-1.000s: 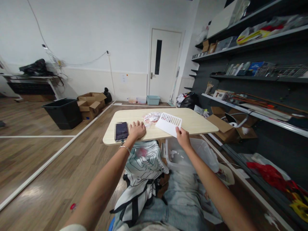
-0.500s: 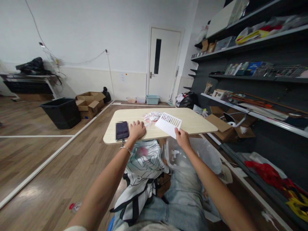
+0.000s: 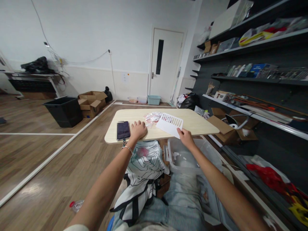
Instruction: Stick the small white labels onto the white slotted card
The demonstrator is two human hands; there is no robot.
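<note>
My right hand (image 3: 185, 137) grips the lower right corner of a white card (image 3: 168, 128) with a row of cut-out slots along its far side. The card is held over the table (image 3: 197, 120), close to a pile of small white and pinkish pieces (image 3: 152, 117). Palm down, my left hand (image 3: 139, 130) lies on the tabletop with its fingers a little apart. Whether a small piece is under its fingertips cannot be seen. Just left of that hand is a dark phone (image 3: 123, 130) at the table's near edge.
Below the table on the right, a clear plastic bin (image 3: 179, 163) contains some white scraps. A black-and-white patterned cloth (image 3: 144, 170) covers part of my lap. Shelves (image 3: 255, 77) and an open cardboard box (image 3: 222, 126) stand right; a black bin (image 3: 64, 112) is left.
My view has turned slightly left, so the scene sits a little further right. The card in my right hand looks slightly flatter. My left hand stays in place on the table.
</note>
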